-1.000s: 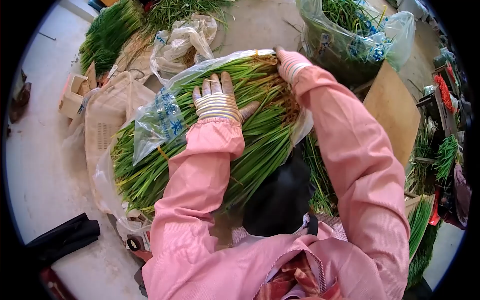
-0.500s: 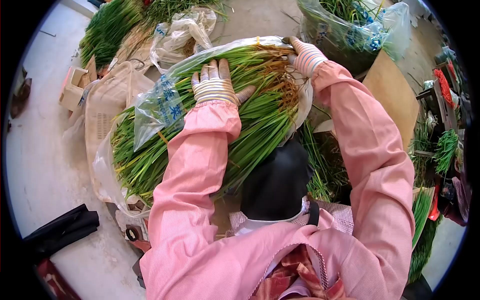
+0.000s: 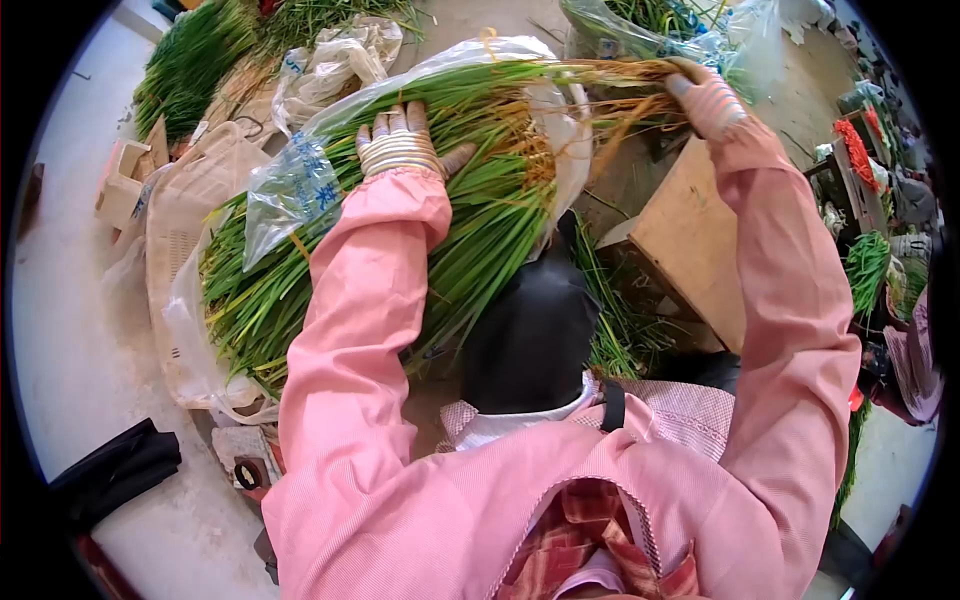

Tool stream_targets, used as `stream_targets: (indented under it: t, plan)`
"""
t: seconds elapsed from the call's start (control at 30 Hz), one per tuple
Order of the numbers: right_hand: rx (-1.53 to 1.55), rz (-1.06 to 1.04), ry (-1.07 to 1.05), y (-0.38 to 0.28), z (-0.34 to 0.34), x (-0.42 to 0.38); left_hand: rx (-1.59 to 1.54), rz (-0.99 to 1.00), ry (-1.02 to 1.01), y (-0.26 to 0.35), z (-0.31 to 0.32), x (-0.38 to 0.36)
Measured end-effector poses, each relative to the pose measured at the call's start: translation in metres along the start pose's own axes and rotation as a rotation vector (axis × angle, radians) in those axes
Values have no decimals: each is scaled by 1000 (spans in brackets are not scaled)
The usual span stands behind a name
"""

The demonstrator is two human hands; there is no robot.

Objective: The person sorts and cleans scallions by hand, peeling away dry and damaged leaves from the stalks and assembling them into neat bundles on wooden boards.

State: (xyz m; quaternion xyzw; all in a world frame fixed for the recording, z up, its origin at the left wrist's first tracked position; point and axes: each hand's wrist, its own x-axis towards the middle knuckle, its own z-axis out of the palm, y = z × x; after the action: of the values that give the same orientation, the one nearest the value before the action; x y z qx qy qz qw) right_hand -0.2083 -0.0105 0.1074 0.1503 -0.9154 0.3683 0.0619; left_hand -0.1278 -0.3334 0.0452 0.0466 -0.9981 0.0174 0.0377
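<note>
A large heap of long green stalks [image 3: 470,220] lies on a clear plastic bag [image 3: 300,185] with blue print, over a pale plastic crate [image 3: 180,250]. My left hand [image 3: 405,145], in a striped glove, rests on top of the heap with its fingers spread. At the upper right, my right hand [image 3: 705,100], also gloved, is closed on brownish stalk ends [image 3: 630,75] that stretch out beyond the heap's right side. The green parts of those stalks still lie along the heap's upper edge.
Behind the crate stand more green bundles [image 3: 195,65] and a crumpled bag [image 3: 340,70]. A second filled bag [image 3: 650,35] is at the top right. A wooden board [image 3: 690,240] lies right of the heap. Black cloth [image 3: 120,470] is at lower left.
My right hand has moved right, away from the heap, drawing stalks out by their brown ends. My left hand remains on the heap. The whole view has shifted slightly.
</note>
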Motion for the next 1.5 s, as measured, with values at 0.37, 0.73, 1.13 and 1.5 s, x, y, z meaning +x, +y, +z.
stream_targets:
  t: [0.37,0.73,1.13,1.5]
  plan:
    - [653,457,290,-27,-151,-206,32,22,48,2,2,-4]
    - [-342,414,-528,-7,-17,-333,170,242,401,19,-25,-37]
    - [50,529,-57,-4,158,-82,-58,361,112,41,24,-129]
    - [11,535,-124,48,142,-114,-169,400,140,35,26,-128]
